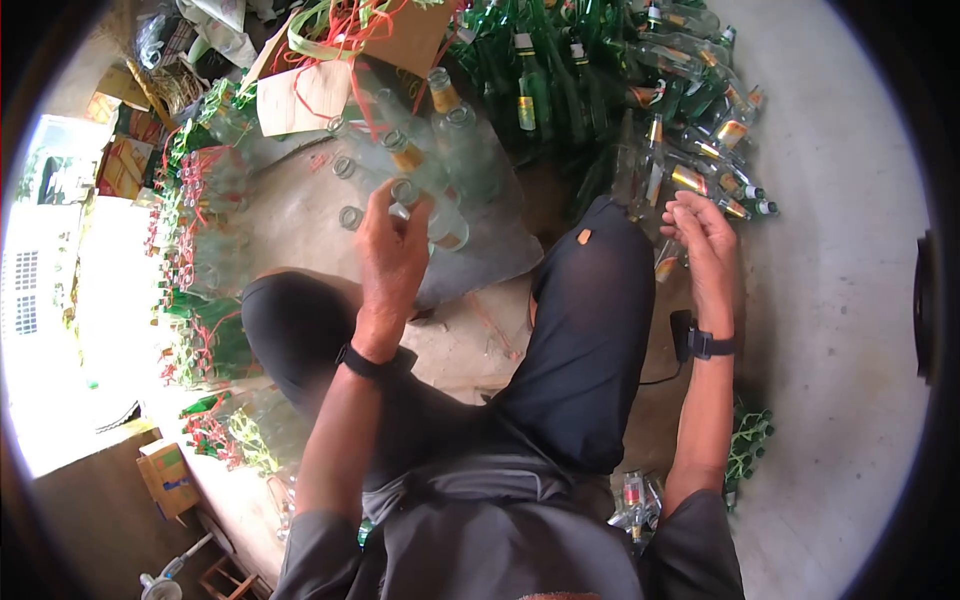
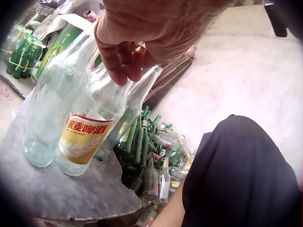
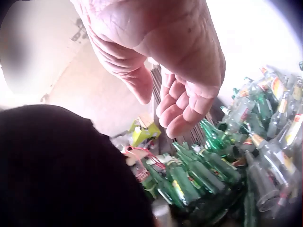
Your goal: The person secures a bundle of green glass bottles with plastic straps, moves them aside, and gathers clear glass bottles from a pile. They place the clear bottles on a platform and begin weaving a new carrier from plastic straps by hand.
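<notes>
My left hand grips the neck of a clear glass beer bottle. That bottle stands upright on a grey board and carries a yellow and red label. Other clear bottles crowd around it on the same board, a few with gold labels at the neck. Over by the right knee, my right hand hangs with loosely bent fingers and holds nothing. Below and beyond it in the right wrist view lie green bottles and clear bottles.
A heap of labelled bottles lies against the pale wall at right. Green bottles stand behind the board. Bottles bundled with red and green straps line the left side. Cardboard with loose red straps lies beyond the clear bottles.
</notes>
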Demonstrator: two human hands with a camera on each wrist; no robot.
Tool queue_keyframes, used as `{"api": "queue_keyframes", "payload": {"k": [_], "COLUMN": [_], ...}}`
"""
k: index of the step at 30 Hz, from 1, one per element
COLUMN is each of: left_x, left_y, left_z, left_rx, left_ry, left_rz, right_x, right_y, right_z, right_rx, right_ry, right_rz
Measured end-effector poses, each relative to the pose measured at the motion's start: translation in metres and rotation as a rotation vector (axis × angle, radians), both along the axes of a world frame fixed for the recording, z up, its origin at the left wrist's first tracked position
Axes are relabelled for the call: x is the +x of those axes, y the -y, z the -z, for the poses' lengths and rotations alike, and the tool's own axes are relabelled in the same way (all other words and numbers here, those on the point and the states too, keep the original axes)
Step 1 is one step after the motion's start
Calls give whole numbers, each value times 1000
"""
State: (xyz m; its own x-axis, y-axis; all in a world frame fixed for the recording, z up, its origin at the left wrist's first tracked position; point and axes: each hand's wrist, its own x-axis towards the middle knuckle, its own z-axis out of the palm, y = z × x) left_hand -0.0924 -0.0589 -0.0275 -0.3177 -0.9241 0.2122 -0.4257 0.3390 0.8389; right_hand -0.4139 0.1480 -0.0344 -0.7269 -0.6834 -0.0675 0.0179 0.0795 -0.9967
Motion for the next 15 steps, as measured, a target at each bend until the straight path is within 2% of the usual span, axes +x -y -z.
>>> {"api": "queue_keyframes", "payload": {"k": [8, 10, 15], "left_x": [9, 20, 32], "left_y": [-13, -19, -39], "left_z": [-23, -23, -62], "left_rx": [98, 111, 212], "left_ry": [98, 62, -7], "left_rz": [-48, -6, 24], "right_x": [-78, -97, -138], "right_y": [19, 30, 60], "right_z": [81, 98, 142], "right_rx": [216, 232, 307], "right_ry": [-52, -71, -131], "right_rz": [-2, 3, 91]}}
